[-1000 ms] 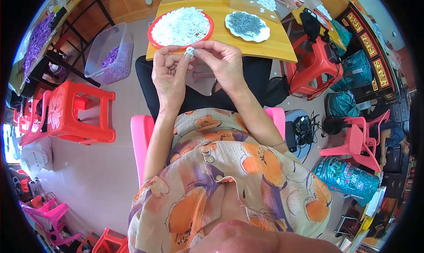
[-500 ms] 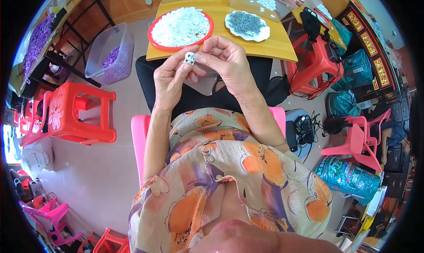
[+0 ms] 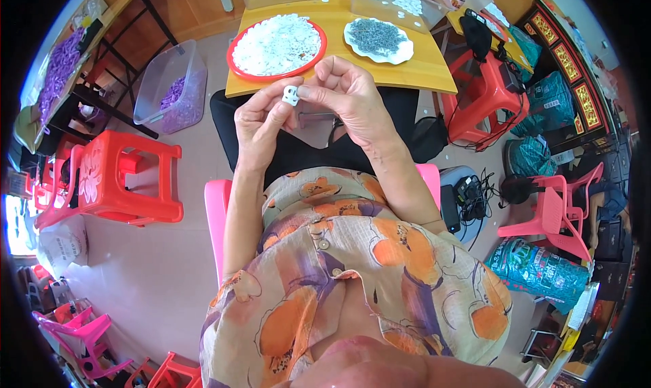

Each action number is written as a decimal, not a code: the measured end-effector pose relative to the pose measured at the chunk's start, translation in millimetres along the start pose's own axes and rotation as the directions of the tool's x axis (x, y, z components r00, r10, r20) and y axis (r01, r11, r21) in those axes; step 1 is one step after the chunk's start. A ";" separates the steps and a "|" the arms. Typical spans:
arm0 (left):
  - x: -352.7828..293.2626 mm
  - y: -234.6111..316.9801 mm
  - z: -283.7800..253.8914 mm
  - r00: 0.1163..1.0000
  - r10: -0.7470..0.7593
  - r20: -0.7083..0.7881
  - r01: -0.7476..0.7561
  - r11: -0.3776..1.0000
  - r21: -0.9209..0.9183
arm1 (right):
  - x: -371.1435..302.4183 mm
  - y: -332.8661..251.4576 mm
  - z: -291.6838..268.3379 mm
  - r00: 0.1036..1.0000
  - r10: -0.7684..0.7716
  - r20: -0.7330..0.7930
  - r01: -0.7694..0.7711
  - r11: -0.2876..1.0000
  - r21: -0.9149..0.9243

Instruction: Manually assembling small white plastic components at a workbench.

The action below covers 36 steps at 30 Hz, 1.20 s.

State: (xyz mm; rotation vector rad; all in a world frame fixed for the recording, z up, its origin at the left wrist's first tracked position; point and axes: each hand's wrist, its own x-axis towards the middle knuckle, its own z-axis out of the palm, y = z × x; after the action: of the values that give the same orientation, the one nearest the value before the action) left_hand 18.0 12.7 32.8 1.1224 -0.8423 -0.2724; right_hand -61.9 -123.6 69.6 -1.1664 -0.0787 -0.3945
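A small white plastic piece with dark holes (image 3: 290,95) is pinched between my two hands, just in front of the table edge. My left hand (image 3: 261,120) grips it from below and the left, thumb against its lower side. The thumb and forefinger of my right hand (image 3: 349,103) close on its right side. Whether a small pin sits in it is too fine to see. Beyond my hands, a red round tray (image 3: 234,64) holds a heap of white pieces (image 3: 278,44). Right of it, a white scalloped plate (image 3: 405,52) carries many small grey metal parts (image 3: 375,35).
Both dishes stand on a yellow wooden table (image 3: 434,82). Clear bins (image 3: 434,15) with white pieces are at its back. A clear tub of purple pieces (image 3: 196,83) sits on the floor at left. Red stools (image 3: 135,178) flank me, and cables (image 3: 475,195) lie at right.
The white piece has turned slightly between my fingers and sits a little lower. Both hands keep their pinch. The whole view has shifted slightly.
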 end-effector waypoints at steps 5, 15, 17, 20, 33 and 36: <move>1.0 5.2 -0.7 1.000 0.001 -0.003 -0.001 1.000 0.022 | -1.2 -0.7 1.1 1.000 0.014 0.007 -0.014 1.000 -0.004; 0.5 -2.3 2.2 0.991 -0.014 -0.129 -0.008 0.985 -0.172 | -9.7 -9.8 12.3 0.919 -0.261 0.297 0.394 0.547 -0.738; -1.0 -2.5 2.3 0.993 -0.003 -0.119 -0.019 0.983 -0.185 | -8.5 -5.6 12.1 0.886 -0.311 0.344 0.459 0.478 -0.749; -3.0 -2.9 2.8 0.993 -0.019 -0.112 -0.012 0.963 -0.270 | -7.2 -1.6 13.1 0.840 -0.359 0.406 0.525 0.352 -0.775; -9.1 -8.0 18.2 0.983 0.066 -0.173 -0.127 0.922 -0.367 | -2.8 8.5 9.1 0.684 -0.551 0.477 0.634 0.127 -0.763; -11.4 -10.6 23.4 0.976 0.047 -0.213 -0.122 0.928 -0.352 | -2.1 10.2 7.9 0.684 -0.557 0.471 0.626 0.117 -0.771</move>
State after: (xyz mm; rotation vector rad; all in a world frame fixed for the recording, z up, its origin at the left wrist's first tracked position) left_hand -4.0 -1.2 22.5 0.7487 -0.6257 -0.2269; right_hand -59.2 -112.5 63.3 -2.2812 -0.4704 -1.2662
